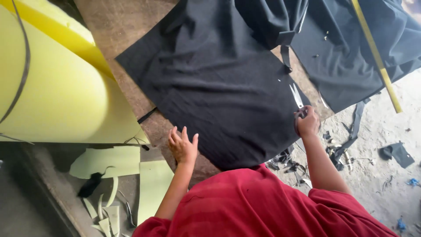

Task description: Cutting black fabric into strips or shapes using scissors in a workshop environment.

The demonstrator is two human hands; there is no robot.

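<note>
A large piece of black fabric (219, 83) lies spread over a brown worktable (127, 26). My right hand (307, 123) is closed on the handles of a pair of scissors (296, 96), whose blades point away from me along the cloth's right edge. My left hand (183, 146) rests flat, fingers apart, on the table just beside the fabric's near left edge. I wear a red shirt (263, 206).
A big roll of yellow foam (57, 83) fills the left. Foam offcuts (131, 175) lie on the floor below it. More black cloth (351, 52) and a yellow stick (377, 57) lie at the upper right. Black scraps (342, 149) litter the sandy floor.
</note>
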